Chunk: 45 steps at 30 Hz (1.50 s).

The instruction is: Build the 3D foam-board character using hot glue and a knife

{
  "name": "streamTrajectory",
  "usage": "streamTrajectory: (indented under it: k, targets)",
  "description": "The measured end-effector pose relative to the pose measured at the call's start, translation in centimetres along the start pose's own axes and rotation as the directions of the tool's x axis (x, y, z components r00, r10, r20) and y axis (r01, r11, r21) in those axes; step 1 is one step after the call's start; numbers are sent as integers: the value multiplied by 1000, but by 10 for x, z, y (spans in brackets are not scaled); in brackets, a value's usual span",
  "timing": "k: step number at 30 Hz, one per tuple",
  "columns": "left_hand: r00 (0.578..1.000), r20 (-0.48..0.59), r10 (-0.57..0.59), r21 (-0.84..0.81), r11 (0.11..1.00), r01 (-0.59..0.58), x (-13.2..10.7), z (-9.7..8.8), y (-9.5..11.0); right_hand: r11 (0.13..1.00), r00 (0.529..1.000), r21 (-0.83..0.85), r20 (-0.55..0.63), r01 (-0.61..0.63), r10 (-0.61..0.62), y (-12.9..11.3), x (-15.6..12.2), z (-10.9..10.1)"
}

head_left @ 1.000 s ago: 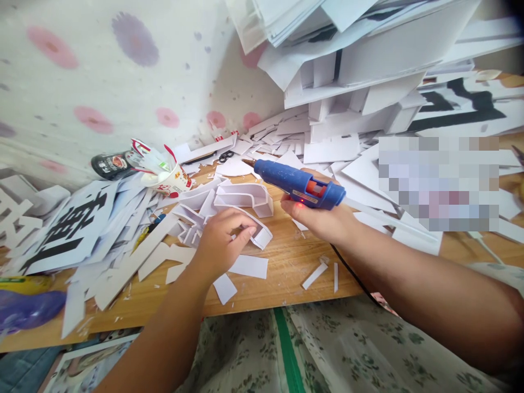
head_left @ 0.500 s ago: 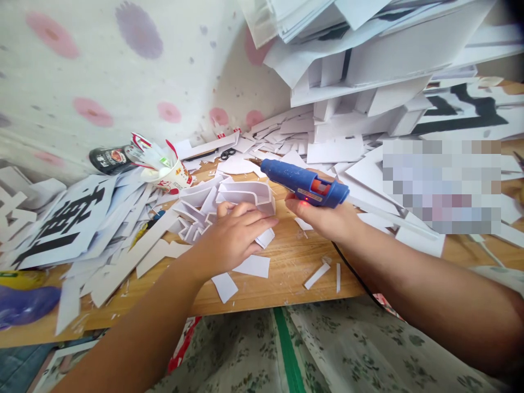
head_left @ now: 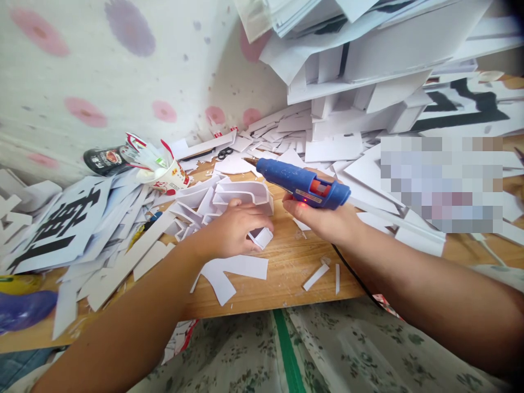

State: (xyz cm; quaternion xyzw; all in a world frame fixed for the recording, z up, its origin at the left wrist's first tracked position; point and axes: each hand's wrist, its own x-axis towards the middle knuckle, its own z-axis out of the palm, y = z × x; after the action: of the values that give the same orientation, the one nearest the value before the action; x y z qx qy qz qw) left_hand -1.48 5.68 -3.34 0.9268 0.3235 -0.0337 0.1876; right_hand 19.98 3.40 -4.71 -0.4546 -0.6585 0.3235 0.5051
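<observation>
**White foam shape (head_left: pixel 245 194) held down, glue gun (head_left: pixel 303 185) ready**

The white foam shape sits on the wooden table (head_left: pixel 286 267), about the middle and back from the near edge. The left hand (head_left: pixel 231 232) lies on it. Its fingers are curled close together and press on the near side, and the thumb touches the top rim. The right hand (head_left: pixel 325 221) is wrapped tight round the blue glue gun. The tip points left, just behind the shape, and does not touch it. This looks like the holding step before glue goes on. The next move needs the tip down at the shape's edge and a slow squeeze, with the left fingers out of the hot glue.
</observation>
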Motion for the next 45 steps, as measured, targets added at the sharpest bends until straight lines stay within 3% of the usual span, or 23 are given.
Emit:
streamTrajectory:
  k: [14,20,29,36,45]
  targets:
    - [999,-1,-34,-2,999,34,1,1,3,998,999,29,-15,53,-52,-1,0,0]
    - [1000,20,-9,24,1000,9,1,1,2,999,1000,45,0,-4,4,-1,0,2]
    - [999,-28,38,178,984,-32,-1,14,-3,1000,1000,14,-5,-4,4,-1,1,0]
    - [997,-76,22,133,991,-11,1,16,-4,998,997,20,-34,67,-66,2,0,2]
    - [996,-77,54,174,984,-40,-2,17,-3,1000,1000,7,-18,9,-9,0,1,1]
